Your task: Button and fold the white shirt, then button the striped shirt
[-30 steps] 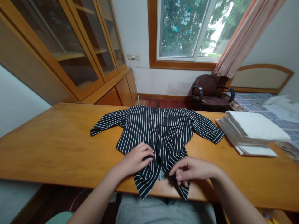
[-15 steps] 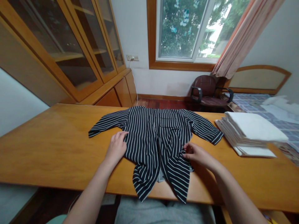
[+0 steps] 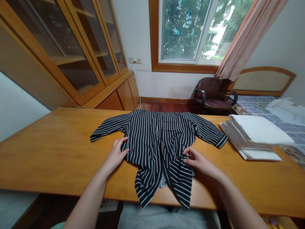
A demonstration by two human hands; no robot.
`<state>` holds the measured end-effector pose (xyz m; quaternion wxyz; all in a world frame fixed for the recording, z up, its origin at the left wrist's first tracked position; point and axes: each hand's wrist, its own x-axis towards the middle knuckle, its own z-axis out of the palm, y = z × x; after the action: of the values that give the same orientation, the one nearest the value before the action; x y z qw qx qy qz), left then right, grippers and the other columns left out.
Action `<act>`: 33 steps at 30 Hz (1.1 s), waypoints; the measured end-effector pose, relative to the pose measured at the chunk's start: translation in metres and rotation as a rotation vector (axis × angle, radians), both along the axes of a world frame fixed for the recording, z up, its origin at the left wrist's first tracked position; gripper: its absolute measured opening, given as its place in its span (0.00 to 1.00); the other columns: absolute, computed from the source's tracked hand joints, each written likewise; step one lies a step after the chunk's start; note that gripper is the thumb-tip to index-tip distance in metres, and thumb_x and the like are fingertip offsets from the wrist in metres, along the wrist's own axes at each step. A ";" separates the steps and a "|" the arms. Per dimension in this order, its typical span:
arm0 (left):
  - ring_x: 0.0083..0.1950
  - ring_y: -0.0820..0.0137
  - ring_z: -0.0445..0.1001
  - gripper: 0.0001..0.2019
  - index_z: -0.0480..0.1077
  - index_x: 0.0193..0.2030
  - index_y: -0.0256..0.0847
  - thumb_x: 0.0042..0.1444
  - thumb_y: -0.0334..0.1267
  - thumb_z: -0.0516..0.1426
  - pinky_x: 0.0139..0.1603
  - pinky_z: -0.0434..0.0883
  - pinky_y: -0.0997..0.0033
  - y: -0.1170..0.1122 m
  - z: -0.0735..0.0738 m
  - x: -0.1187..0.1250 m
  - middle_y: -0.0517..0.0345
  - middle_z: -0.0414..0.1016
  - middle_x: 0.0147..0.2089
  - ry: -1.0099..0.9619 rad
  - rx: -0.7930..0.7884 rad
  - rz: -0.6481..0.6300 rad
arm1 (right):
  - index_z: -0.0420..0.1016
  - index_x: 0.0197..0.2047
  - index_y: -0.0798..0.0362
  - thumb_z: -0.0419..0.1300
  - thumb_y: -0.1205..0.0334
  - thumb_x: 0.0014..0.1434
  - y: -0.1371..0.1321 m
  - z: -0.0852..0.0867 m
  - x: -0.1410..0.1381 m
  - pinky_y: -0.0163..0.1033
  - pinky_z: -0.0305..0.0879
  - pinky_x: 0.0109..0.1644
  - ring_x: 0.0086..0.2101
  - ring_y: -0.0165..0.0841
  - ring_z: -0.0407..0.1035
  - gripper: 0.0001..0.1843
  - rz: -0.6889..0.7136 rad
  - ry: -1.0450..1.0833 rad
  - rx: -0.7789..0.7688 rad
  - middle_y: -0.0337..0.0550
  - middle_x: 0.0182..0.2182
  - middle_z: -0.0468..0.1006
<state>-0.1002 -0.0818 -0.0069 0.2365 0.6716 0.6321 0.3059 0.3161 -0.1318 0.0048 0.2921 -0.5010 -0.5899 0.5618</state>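
A black shirt with white stripes lies spread on the wooden table, its sleeves out to both sides. Its lower part is wrinkled, and two hem corners reach toward the near table edge. My left hand is at the shirt's left side edge, thumb and fingers apart, fingertips touching the cloth. On the opposite side, my right hand rests its fingertips on the bunched fabric, with a gap between thumb and forefinger. Neither hand visibly grips the shirt.
A stack of folded white sheets or boards stands on the table's right side. Beyond the table are a brown armchair, a bed and a glass-doored cabinet at the left. My lap is against the near edge.
My left hand has shifted slightly toward me, and its thumb has spread from the fingers. My right hand has moved a little left over the shirt, which shifts only slightly.
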 end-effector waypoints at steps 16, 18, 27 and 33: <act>0.67 0.46 0.61 0.16 0.76 0.51 0.41 0.63 0.40 0.51 0.66 0.63 0.39 -0.001 0.018 0.006 0.42 0.65 0.63 0.517 0.329 -0.010 | 0.78 0.41 0.52 0.63 0.51 0.58 0.022 0.008 0.025 0.40 0.67 0.37 0.31 0.34 0.69 0.14 -0.036 -0.402 0.218 0.40 0.29 0.73; 0.68 0.52 0.60 0.17 0.76 0.52 0.42 0.66 0.43 0.50 0.69 0.61 0.44 -0.001 0.015 0.019 0.46 0.67 0.63 0.499 0.326 -0.171 | 0.79 0.45 0.50 0.61 0.55 0.60 0.030 0.005 0.013 0.46 0.69 0.48 0.41 0.39 0.72 0.13 -0.084 -0.498 0.427 0.46 0.39 0.76; 0.76 0.56 0.46 0.26 0.58 0.71 0.51 0.69 0.53 0.46 0.73 0.44 0.38 0.017 -0.021 0.059 0.55 0.53 0.75 0.471 0.095 -0.468 | 0.69 0.65 0.46 0.59 0.48 0.64 0.054 -0.028 -0.024 0.59 0.53 0.69 0.66 0.49 0.54 0.28 0.141 -0.779 0.669 0.49 0.67 0.63; 0.77 0.56 0.45 0.27 0.57 0.71 0.50 0.69 0.55 0.45 0.73 0.41 0.38 0.045 -0.021 0.062 0.55 0.51 0.75 0.471 0.102 -0.457 | 0.69 0.64 0.46 0.58 0.49 0.65 0.086 -0.043 -0.017 0.59 0.53 0.69 0.66 0.48 0.55 0.27 0.093 -0.762 0.745 0.50 0.67 0.63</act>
<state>-0.0382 -0.0367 -0.0284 0.1127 0.8592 0.4862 0.1125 0.2994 -0.0459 -0.0379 0.1900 -0.5051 -0.8353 0.1049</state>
